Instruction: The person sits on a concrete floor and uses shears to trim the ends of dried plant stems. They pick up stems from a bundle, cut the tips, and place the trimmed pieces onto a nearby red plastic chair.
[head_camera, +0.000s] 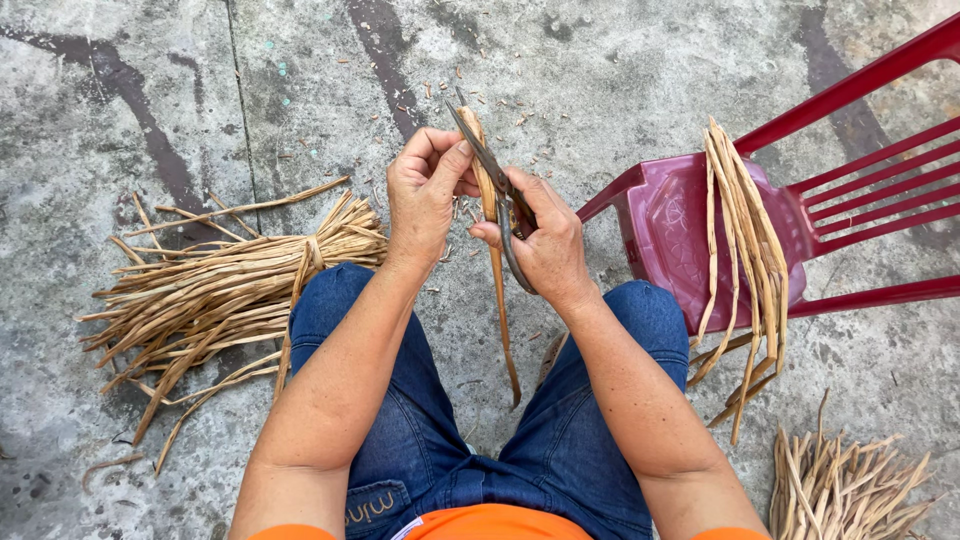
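Observation:
My left hand (425, 190) grips the upper end of a single dried, tan plant stalk (497, 290), which hangs down between my knees. My right hand (540, 240) is shut on the handles of dark metal scissors (490, 165). Their blades point up and to the left, lying against the stalk's top end, right beside my left thumb. I sit in blue denim shorts and an orange top over a stained concrete floor (120, 90).
A tied bundle of dried stalks (220, 290) lies on the floor at my left. Several stalks (745, 240) drape over the seat of a small dark-red plastic chair (680, 220) at my right. Another pile of stalks (845, 485) lies at bottom right. Small cut bits litter the concrete ahead.

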